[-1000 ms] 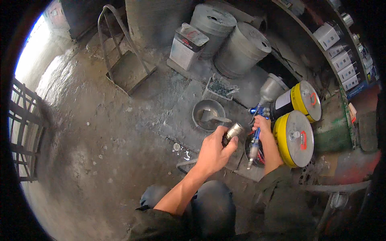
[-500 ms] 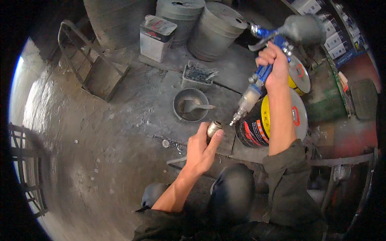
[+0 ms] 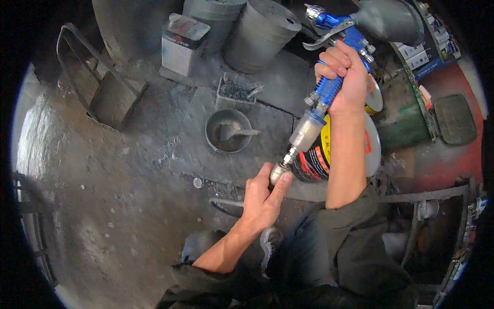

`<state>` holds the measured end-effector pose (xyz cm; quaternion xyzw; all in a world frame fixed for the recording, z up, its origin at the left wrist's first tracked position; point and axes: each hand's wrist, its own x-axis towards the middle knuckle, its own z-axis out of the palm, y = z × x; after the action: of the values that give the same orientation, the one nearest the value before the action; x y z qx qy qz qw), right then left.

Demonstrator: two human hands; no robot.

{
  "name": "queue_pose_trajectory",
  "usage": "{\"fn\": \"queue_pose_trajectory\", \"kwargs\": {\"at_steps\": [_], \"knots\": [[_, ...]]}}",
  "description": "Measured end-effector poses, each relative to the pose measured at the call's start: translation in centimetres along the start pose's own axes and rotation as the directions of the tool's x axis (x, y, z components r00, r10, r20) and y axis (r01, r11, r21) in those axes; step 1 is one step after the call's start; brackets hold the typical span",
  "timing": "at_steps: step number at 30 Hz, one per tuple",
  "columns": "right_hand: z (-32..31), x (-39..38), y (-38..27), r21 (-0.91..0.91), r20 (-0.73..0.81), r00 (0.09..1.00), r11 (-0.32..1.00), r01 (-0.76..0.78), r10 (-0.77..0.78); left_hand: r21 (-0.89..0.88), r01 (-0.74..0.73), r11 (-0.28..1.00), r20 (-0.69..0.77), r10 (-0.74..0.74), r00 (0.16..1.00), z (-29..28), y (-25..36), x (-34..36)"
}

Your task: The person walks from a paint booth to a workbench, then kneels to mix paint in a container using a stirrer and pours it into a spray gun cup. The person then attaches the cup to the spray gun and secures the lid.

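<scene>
Fit-up check: right hand has fingers curled tight round the handle of the blue spray gun, trigger just above them, grey cup beyond the knuckles. Left hand pinches the metal coupler, thumb against fingers. Change vs half a second ago: gun's inlet fitting was apart from the coupler — now meets its mouth, right at the left fingertips. Can't tell if seated. Mixing bowl sits up-left of those fingertips.
</scene>
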<state>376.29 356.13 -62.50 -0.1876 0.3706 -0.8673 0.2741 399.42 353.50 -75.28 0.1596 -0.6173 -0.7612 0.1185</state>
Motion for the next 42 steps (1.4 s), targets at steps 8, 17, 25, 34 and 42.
{"fn": "queue_pose_trajectory", "kwargs": {"at_steps": [8, 17, 25, 34, 42], "knots": [[-4.5, -3.9, 0.0, 0.194, 0.048, 0.983, 0.964, -0.184, 0.178, -0.109, 0.109, 0.988, 0.155, -0.091, 0.984, 1.9, -1.0, -2.7], [-4.5, -7.0, -1.1, -0.398, -0.319, 0.936, 0.917, 0.01, -0.148, -0.15, 0.052, 0.987, 0.251, -0.013, 0.968, 6.1, -5.5, -1.2], [-10.3, -6.7, -0.1, -0.652, -0.474, 0.862, 0.729, -0.208, -0.178, 0.019, 0.309, 0.951, 0.59, -0.26, 0.764, 9.8, -9.5, 1.2], [-16.0, -6.6, 1.1, -0.774, -0.447, 0.845, 0.601, -0.2, -0.295, 0.298, -0.145, 0.944, 0.29, 0.055, 0.955, 9.7, -9.1, 5.9], [-14.2, -5.2, 2.9, -0.992, -0.115, 0.911, -0.009, -0.129, -0.397, 0.171, -0.123, 0.978, -0.046, 0.132, 0.99, 7.4, 0.0, 12.3]]}}
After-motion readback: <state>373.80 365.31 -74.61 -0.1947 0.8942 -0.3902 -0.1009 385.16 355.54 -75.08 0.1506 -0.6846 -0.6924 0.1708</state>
